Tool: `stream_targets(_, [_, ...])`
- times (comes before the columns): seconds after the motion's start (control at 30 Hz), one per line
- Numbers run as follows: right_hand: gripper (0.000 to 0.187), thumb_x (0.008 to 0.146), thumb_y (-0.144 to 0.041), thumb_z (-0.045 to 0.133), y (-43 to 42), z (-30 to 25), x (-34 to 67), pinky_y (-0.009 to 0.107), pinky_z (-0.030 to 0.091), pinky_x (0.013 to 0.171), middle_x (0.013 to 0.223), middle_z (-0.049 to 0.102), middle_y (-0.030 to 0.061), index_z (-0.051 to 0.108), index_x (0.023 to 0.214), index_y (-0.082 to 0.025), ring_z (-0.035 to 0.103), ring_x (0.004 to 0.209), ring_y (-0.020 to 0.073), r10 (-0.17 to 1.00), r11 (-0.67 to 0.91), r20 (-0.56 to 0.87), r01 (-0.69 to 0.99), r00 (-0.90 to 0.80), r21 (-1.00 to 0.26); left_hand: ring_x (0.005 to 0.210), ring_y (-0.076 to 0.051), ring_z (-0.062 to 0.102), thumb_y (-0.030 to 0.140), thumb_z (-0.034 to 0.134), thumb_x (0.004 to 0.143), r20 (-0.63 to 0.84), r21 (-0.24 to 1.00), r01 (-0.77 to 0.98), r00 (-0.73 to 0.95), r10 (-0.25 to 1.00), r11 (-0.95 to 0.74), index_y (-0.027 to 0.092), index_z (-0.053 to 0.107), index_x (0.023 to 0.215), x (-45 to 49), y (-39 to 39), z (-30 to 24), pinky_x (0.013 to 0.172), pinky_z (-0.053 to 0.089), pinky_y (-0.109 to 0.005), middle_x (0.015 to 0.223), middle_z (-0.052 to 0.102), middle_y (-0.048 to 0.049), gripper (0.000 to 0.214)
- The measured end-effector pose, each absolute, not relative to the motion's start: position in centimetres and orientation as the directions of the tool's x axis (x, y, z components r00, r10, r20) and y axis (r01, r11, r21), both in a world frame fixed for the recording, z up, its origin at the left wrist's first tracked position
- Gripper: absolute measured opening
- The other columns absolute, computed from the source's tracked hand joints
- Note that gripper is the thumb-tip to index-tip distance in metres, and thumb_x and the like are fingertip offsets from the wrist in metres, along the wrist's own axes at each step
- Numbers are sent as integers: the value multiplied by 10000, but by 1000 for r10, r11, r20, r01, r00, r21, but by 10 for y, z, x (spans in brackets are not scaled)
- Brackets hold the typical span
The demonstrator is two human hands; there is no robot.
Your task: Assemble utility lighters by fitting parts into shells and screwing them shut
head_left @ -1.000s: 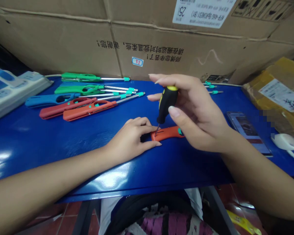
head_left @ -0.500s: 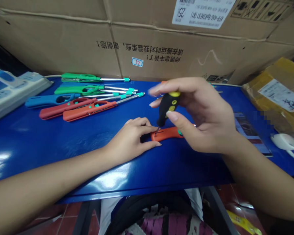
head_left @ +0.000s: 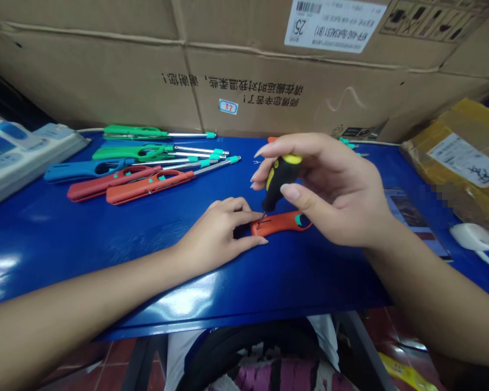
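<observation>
An orange long-nose lighter (head_left: 284, 221) lies flat on the blue table in front of me, its right part hidden behind my right hand. My left hand (head_left: 215, 231) pinches the lighter's left end between thumb and forefinger. In my right hand (head_left: 346, 195) is a small black-and-yellow screwdriver (head_left: 280, 179), tilted, its handle between the thumb and fingers. The screwdriver's tip touches the lighter near its left end, beside a dark slot. Several tiny metal pieces, perhaps screws (head_left: 257, 162), lie beyond the fingertips.
Several lighters lie at the left, among them a green one (head_left: 134, 132), a blue one (head_left: 89, 169) and a red one (head_left: 114, 182). A white power strip (head_left: 44, 144) is farther left. Behind stands a large cardboard box (head_left: 118, 60). At right are a taped carton (head_left: 452, 146) and a white device (head_left: 475, 237).
The screwdriver handle has turned about its axis, and my right fingers have shifted on it. My left hand and the lighter stay in place.
</observation>
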State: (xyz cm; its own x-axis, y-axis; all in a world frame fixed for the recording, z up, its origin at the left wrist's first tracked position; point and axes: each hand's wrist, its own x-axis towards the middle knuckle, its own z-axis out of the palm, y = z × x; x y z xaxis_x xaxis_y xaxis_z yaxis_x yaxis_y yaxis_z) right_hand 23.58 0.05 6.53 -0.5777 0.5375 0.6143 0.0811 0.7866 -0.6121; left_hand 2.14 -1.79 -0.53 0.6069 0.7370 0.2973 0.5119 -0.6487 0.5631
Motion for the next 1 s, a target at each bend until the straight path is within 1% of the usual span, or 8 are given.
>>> stream_targets(0.17, [383, 838, -199, 755, 2, 63, 231, 392, 629, 820, 1132, 742, 18, 664, 1199, -292, 710, 943, 232, 410, 912, 792, 190, -451, -364, 980, -249, 636, 410, 755, 897, 285, 539, 531, 615, 735, -653, 231, 742, 1143, 20, -18, -7, 875, 488, -407, 1022, 693, -56, 305])
stream_targets(0.23, [390, 848, -212, 754, -1, 66, 230, 419, 619, 854, 1094, 758, 23, 653, 1219, -272, 704, 945, 240, 337, 932, 814, 288, -473, -218, 972, -250, 637, 393, 753, 901, 277, 540, 531, 620, 734, -653, 235, 741, 1138, 20, -18, -7, 858, 488, -406, 1003, 695, -53, 285])
stream_targets(0.3, [366, 892, -198, 694, -5, 69, 231, 442, 610, 912, 1131, 758, 43, 639, 1251, -242, 713, 1001, 246, 324, 932, 794, 320, -515, -173, 981, -253, 637, 388, 744, 909, 281, 542, 528, 620, 733, -654, 233, 736, 1150, 20, -18, -6, 859, 488, -410, 1032, 692, -61, 286])
stream_targets(0.47, [394, 924, -120, 610, -10, 70, 234, 412, 618, 944, 1261, 728, 73, 628, 1308, -203, 723, 1081, 234, 434, 901, 733, 232, -524, -367, 1013, -260, 638, 374, 729, 919, 283, 560, 517, 614, 736, -647, 210, 728, 1164, 20, -19, -5, 884, 498, -423, 1091, 686, -78, 295])
stream_targets(0.57, [373, 896, -153, 691, -10, 67, 233, 407, 635, 904, 1223, 745, 39, 663, 1251, -263, 734, 1006, 233, 426, 902, 778, 285, -462, -325, 981, -246, 645, 354, 728, 916, 278, 578, 506, 615, 738, -640, 203, 736, 1124, 21, -19, -6, 864, 504, -402, 1045, 691, -67, 257])
stream_targets(0.7, [309, 867, -244, 777, -11, 69, 230, 394, 636, 851, 1085, 773, 50, 683, 1160, -233, 728, 912, 230, 367, 917, 818, 321, -442, -238, 920, -229, 648, 344, 728, 909, 276, 588, 501, 614, 740, -635, 192, 747, 1035, 23, -18, -6, 814, 505, -369, 967, 688, -53, 198])
stream_targets(0.83, [308, 860, -218, 786, -13, 72, 228, 358, 624, 842, 1052, 755, 38, 665, 1143, -232, 714, 924, 211, 401, 900, 799, 357, -448, -251, 909, -219, 648, 347, 728, 908, 277, 590, 505, 606, 745, -630, 195, 747, 1028, 24, -18, -5, 808, 508, -357, 959, 687, -48, 194])
stream_targets(1.0, [245, 854, -220, 797, -11, 83, 233, 333, 600, 803, 1022, 690, 11, 654, 1053, -233, 690, 909, 182, 590, 806, 752, 271, -293, -526, 923, -204, 645, 327, 725, 899, 242, 596, 524, 605, 759, -608, 196, 727, 1160, 19, -18, 4, 842, 528, -345, 982, 653, -42, 292])
